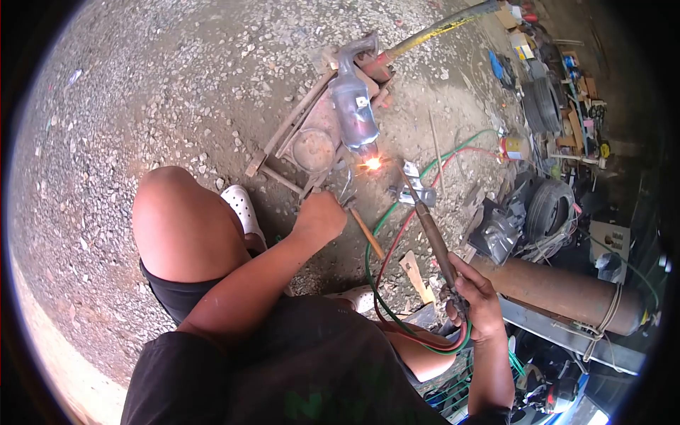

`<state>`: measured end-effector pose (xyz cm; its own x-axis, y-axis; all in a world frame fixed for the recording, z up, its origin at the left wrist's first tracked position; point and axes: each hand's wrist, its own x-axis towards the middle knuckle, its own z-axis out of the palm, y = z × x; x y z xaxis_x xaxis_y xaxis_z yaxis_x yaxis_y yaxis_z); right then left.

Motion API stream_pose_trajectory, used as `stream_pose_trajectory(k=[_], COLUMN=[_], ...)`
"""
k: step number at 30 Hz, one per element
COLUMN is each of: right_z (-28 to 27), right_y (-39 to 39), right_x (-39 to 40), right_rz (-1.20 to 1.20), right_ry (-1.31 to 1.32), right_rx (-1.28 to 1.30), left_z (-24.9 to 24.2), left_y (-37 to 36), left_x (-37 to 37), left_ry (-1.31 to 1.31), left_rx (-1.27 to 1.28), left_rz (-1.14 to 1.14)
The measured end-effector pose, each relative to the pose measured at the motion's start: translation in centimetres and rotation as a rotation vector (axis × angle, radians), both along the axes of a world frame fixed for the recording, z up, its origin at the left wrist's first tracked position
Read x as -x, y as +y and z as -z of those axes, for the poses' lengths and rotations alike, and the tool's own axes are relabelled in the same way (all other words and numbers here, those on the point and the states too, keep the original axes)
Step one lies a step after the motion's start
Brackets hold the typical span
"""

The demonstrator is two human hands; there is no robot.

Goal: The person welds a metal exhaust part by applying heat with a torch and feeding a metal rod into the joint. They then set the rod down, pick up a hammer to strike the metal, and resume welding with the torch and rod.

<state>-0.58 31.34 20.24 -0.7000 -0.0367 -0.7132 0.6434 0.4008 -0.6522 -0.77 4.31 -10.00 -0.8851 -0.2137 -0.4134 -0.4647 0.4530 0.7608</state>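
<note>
gravel ground [177,92] carries a jack [313,150]; on it lies a metal canister [353,113]. near the jack, left hand [322,214] is clenched, contents unclear; farther from it, right hand [476,297] grasps a torch [433,237].

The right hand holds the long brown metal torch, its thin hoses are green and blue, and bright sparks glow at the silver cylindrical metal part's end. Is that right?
One slip: the head view shows the thin green hose beside a thin red hose, not a blue one. The right hand does hold the long brown metal torch.
</note>
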Motion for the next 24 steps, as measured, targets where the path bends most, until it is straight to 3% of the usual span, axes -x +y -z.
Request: stream_pose_trajectory(k=[24], right_z=[0.0], right_y=[0.0], right_x=[0.3], right_rz=[0.013], right_ry=[-0.019], right_rx=[0.011], left_z=[-1.8], left_y=[-0.4], left_x=[0.3], left_ry=[-0.028], left_rx=[-0.025], left_rz=[-0.013])
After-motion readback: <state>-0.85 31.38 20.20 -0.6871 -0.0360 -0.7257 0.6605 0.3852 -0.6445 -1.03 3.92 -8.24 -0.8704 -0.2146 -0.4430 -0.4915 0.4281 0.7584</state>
